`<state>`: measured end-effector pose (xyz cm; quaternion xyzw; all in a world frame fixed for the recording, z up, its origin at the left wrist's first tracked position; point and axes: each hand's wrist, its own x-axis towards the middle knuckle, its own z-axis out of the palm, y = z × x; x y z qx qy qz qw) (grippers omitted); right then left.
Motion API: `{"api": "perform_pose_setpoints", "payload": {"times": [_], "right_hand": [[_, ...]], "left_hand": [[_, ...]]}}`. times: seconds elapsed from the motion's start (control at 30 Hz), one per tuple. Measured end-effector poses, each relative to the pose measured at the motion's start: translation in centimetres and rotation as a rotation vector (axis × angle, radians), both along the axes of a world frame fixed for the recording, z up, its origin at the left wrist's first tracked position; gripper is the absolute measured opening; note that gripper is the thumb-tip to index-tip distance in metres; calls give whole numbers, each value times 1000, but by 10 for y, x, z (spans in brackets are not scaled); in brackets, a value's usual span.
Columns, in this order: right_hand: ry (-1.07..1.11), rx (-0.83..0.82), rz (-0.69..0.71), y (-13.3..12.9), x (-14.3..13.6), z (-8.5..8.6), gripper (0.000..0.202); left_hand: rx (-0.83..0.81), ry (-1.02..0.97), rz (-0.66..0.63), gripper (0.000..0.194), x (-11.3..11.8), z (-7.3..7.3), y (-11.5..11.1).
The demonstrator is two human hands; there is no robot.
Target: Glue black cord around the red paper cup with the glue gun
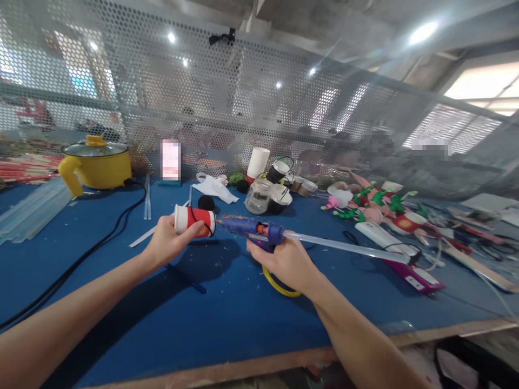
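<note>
A red and white paper cup (193,220) lies sideways in my left hand (168,237), with a thin black cord looped over it. My right hand (286,259) grips a blue glue gun (247,227), and a long clear glue stick (344,246) sticks out of its back. The gun's nozzle points left and is at the cup's right end; whether it touches is too small to tell. Just behind the cup sits a black ball (206,203). Below my right hand shows part of a yellow ring (284,289).
On the blue table (194,335) stand a yellow pot (101,165) at left, a lit phone (171,160), a glass jar (258,195) and stacked cups (258,163) behind. Glue sticks (36,208) lie far left. A purple power strip (417,276) and craft pieces (377,200) are at right.
</note>
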<state>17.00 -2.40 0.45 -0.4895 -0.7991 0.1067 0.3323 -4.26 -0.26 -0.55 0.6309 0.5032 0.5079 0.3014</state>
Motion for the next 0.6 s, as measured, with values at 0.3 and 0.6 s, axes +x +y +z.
{"api": "perform_pose_setpoints", "payload": {"times": [0.3,0.6], "right_hand": [[57,-54,-26,2,1,-1,16],[264,-273,38,4,2,4,15]], "left_hand": [[317,301,-91,14,-4,-4,-2],[287,292,-112,13,-3,-4,-1]]}}
